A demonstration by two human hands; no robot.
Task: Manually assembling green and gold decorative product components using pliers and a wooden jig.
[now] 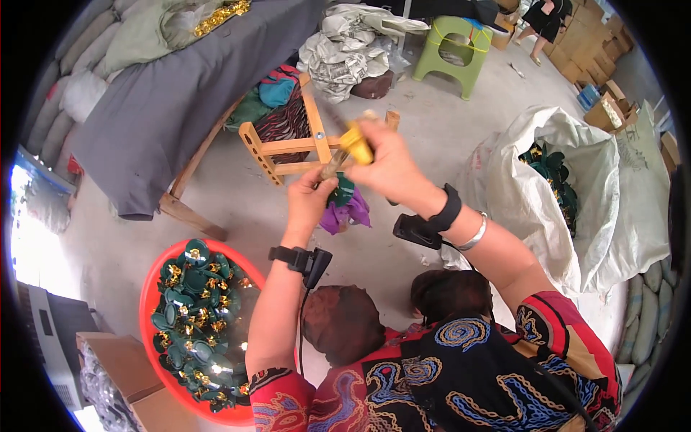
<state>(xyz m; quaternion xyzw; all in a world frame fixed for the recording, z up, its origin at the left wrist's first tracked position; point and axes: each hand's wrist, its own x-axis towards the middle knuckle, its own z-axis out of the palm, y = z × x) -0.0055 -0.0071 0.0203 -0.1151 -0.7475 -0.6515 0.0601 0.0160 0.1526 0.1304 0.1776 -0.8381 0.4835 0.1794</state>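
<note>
My left hand point(308, 198) is closed, its thumb and fingers pinching a short tan, rod-like piece point(332, 165). Just below those fingertips shows a dark green disc point(341, 190); I cannot make out whether the two are joined. My right hand point(392, 162) grips a tool with a yellow handle point(357, 144), close above the tan piece. Motion smears the tool's far end, so its kind is unclear. Behind both hands stands a wooden folding frame point(281, 147), and purple cloth point(345, 213) hangs under the green disc.
An orange-red basin point(150, 288) of green discs with gold fittings stands at my left, beside a cardboard box point(133, 371). To my right is a white woven sack point(529, 216) holding green pieces. A cloth-covered table point(165, 122), green stool point(453, 54) and another person point(545, 25) are farther off.
</note>
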